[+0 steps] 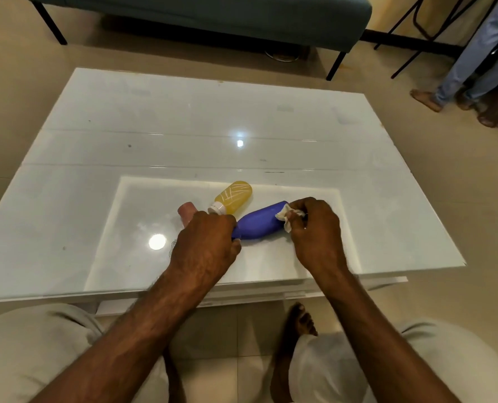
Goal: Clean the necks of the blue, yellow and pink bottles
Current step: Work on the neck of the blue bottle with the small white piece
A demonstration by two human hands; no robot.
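on the white table (271, 126), the left hand (205, 242) grips one end of the blue bottle (259, 223) lying flat, the right hand (314, 228) pinches a white cloth (285, 216) against its other end, while the yellow bottle (234, 196) and pink bottle (186, 212) lie just behind.

Glossy white table (183, 126) on beige tiles (416, 181) (teal bench (242, 16) behind).

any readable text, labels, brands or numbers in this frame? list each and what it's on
None readable.
yellow bottle: only pale crossed lines on its side, a pattern, no letters.
blue bottle: plain surface, no label showing.
pink bottle: mostly hidden behind the left hand, nothing legible.
cloth in the right hand: no print.
table: only smudges and light glare.
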